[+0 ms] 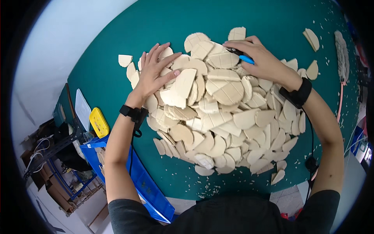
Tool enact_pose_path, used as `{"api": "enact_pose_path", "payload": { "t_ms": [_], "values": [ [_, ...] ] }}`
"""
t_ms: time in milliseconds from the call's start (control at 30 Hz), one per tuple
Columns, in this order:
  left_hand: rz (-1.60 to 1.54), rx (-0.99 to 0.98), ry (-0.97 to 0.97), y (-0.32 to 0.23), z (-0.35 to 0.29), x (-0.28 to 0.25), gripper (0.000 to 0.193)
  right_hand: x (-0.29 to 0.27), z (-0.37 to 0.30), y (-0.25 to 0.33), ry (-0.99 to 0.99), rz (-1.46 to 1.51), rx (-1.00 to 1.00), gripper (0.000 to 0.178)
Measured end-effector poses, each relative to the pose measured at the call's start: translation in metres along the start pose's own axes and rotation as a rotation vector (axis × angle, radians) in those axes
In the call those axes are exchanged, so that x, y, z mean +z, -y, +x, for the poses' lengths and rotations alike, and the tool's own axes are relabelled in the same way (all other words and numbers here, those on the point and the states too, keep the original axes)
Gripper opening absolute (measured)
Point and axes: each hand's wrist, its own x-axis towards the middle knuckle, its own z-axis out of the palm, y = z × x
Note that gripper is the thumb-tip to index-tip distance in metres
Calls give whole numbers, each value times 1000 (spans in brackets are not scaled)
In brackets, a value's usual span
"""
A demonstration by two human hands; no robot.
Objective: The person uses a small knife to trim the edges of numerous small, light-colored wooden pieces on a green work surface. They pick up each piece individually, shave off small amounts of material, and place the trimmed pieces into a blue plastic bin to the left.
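Observation:
A wide heap of cream-coloured flat pieces (pixel 230 117), many with rounded edges and some marked with grid lines, covers the middle of the green table (pixel 156 23). My left hand (pixel 154 74) rests on the heap's upper left with fingers spread, its thumb beside a large pale piece (pixel 183 87). At the upper right, my right hand (pixel 261 58) is closed round a small tool with a black and blue handle (pixel 246 59). The tool's working end is hard to make out against the pieces, and its exact kind does not show.
A brush with grey bristles (pixel 342 58) lies along the right edge. Loose pieces (pixel 311 39) and pale crumbs are scattered on the table. At the lower left stand a blue bin (pixel 146 187), a yellow lid (pixel 99 123) and a white lid (pixel 83 109). Cables hang from both wrist bands.

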Motion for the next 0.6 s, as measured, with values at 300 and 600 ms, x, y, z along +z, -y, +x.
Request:
{"api": "enact_pose_path", "payload": {
  "t_ms": [300, 600],
  "values": [
    [-93, -25, 51, -73, -82, 19, 59, 39, -71, 61, 153, 79, 46, 48],
    [27, -157, -165, -145, -188, 23, 76, -11, -167, 103, -437, -110, -89, 50]
  ]
}}
